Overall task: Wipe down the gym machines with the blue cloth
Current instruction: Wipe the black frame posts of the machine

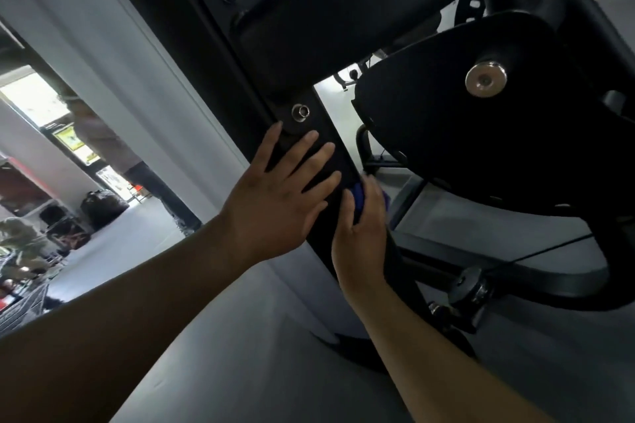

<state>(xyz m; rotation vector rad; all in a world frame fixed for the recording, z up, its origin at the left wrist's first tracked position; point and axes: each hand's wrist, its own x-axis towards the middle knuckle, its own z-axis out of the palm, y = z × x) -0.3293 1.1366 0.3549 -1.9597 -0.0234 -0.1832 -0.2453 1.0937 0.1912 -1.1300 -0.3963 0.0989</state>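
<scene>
Slanting across the view, black gym machine upright (220, 55), round black plate (464, 148) to its right, left hand (275, 196) flat on the upright, fingers spread straight, right hand (364, 233) gripping blue cloth (359, 196) against the upright's right edge, silver bolt (300, 112) just above the left fingertips.
</scene>
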